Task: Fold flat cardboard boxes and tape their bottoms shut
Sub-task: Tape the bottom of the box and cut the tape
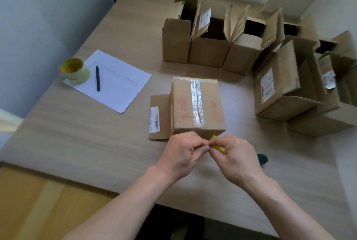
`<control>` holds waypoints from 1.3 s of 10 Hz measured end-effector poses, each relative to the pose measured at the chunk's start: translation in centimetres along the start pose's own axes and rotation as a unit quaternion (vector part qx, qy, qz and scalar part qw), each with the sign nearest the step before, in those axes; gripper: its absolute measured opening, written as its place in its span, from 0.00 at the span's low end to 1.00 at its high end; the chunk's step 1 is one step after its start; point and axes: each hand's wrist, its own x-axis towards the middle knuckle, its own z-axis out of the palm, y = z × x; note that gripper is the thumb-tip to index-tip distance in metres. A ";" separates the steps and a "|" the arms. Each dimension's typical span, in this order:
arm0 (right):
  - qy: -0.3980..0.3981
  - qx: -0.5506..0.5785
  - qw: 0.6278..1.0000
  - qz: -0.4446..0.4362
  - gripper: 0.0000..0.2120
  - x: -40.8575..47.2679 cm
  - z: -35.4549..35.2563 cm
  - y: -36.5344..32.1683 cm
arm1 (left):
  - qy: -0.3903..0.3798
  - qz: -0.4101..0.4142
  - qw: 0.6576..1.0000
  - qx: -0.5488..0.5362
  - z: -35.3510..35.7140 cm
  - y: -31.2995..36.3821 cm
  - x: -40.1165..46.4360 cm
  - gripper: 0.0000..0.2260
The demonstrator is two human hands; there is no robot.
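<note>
The taped box (pixel 198 104) stands upside down on the desk (pixel 96 143) just beyond my hands. My right hand (pixel 234 155) pinches a small yellow piece (pixel 218 146), mostly hidden by my curled fingers. My left hand (pixel 181 152) meets it, fingers curled; whether it grips anything I cannot tell.

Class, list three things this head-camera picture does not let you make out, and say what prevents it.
1. Yellow object: mostly hidden by the fingers of both hands.
2. Green item: partly behind the right hand.
3. Writing on the paper sheet: too small.
</note>
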 end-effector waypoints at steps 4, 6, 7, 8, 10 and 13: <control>-0.304 0.592 0.746 0.031 0.30 -2.3 -5.5 5.6 | 0.173 -0.127 0.977 -0.004 0.1 2.9 -2.4 0.10; -0.215 0.053 0.973 -0.055 0.23 -1.5 -6.2 8.2 | 0.215 -0.139 0.967 0.013 -0.6 1.7 -2.9 0.11; 0.060 -0.178 0.972 -0.140 0.20 -0.3 -5.2 8.5 | 0.225 -0.149 0.962 0.044 0.3 0.7 -3.7 0.12; 0.103 -0.166 0.962 -0.188 0.22 1.8 -3.5 8.4 | 0.252 -0.148 0.953 0.086 0.2 -1.0 -3.4 0.09; 0.143 -0.217 0.942 -0.212 0.25 4.1 -1.5 8.2 | 0.250 -0.128 0.952 0.121 0.2 -3.5 -2.2 0.03; 0.090 -0.225 0.953 -0.182 0.22 6.1 0.6 7.7 | 0.267 -0.161 0.946 0.086 0.8 -5.7 -1.3 0.03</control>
